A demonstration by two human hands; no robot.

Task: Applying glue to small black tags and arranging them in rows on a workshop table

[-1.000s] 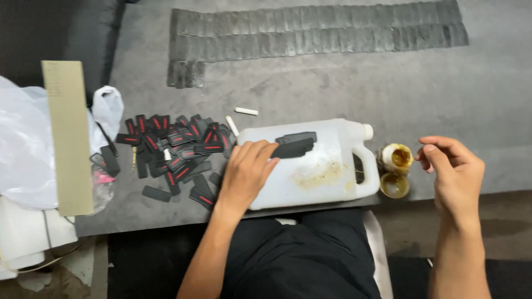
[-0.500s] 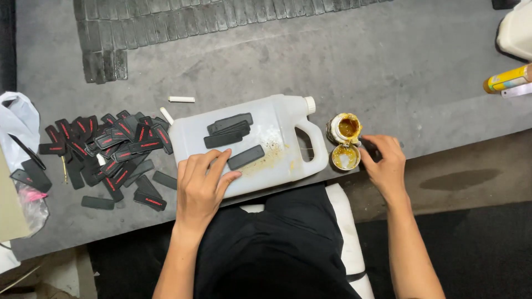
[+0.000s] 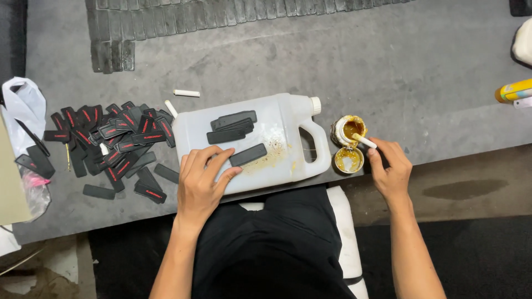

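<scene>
While left hand [image 3: 200, 185] steadies jug [image 3: 277, 119], right hand [image 3: 391, 169] dips stick [image 3: 364, 141]

Grey, scuffed worktable [image 3: 388, 72], carrying a white plastic jug [image 3: 277, 138] laid flat on its side near the front edge. Left of it, a heap of black tags [image 3: 111, 144] with red marks and two white sticks [image 3: 187, 93]; right of it, an open glue tin [image 3: 349, 128] and its lid [image 3: 348, 159]. Along the far edge, rows of dark strips [image 3: 221, 14].

Grey worktable [image 3: 277, 61] — dark, stained floor [image 3: 471, 194] below
</scene>
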